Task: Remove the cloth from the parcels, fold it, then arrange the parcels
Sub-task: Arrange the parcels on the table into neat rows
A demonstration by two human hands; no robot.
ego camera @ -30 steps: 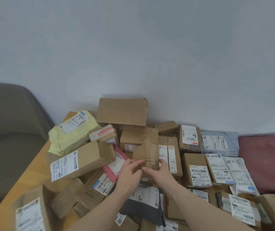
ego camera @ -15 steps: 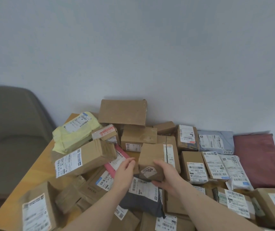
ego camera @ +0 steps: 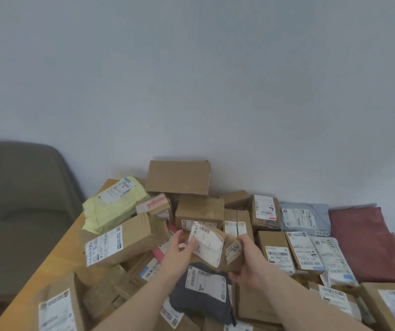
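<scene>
I judge the cloth steps done; the red cloth [ego camera: 368, 244] lies folded flat at about three o'clock on the tabletop [ego camera: 55, 256], against the wall and just beside the grey mailer [ego camera: 305, 218]; so I am in the arranging step. Both of my hands grip one small brown parcel [ego camera: 218, 247], lifted above the heap near the centre and tilted so its white label faces up; my left hand [ego camera: 179, 247] pinches its nine o'clock end with fingers curled on the label edge, and my right hand [ego camera: 246, 266] curls round its three o'clock end and underside.

The parcels at two to four o'clock already sit in rough rows, labels up; those from seven to eleven o'clock, among them the yellow mailer [ego camera: 110, 206] and the long box [ego camera: 124, 240], lie jumbled and leaning on each other.

Next, as I read it, this parcel needs a slot in the ordered rows, label upward, set down square to its neighbours; I cannot tell which gap suits it; the dark mailer [ego camera: 203, 292] directly beneath may want shifting first.
</scene>
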